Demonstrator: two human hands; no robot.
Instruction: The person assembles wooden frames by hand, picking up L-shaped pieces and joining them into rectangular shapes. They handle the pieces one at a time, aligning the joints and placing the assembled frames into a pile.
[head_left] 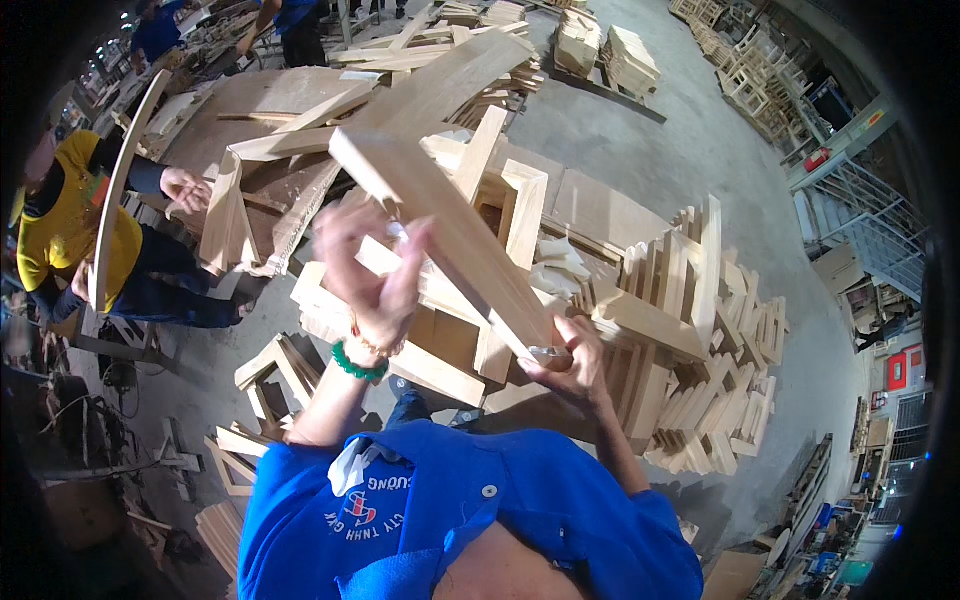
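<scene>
A pale wooden frame piece (450, 245) slants across the space before me, its far end raised toward the upper left. My right hand (570, 365) grips its near end, and a small shiny bit (548, 354) that I cannot make out shows by the fingers. Just left of the wood hovers my left hand (370, 280), blurred, with thumb and fingers apart. A small whitish spot near its thumb is too unclear to name. Under both hands lie stacked wooden frame parts (440, 365), partly hidden by the held piece.
A heap of angled wooden parts (690, 340) stands to my right. Joined wooden frames (275, 375) rest on the floor at left. Beyond them a person in a yellow shirt (75, 215) holds a long curved wooden strip (122, 185). A board-topped table (270, 95) carries more wood.
</scene>
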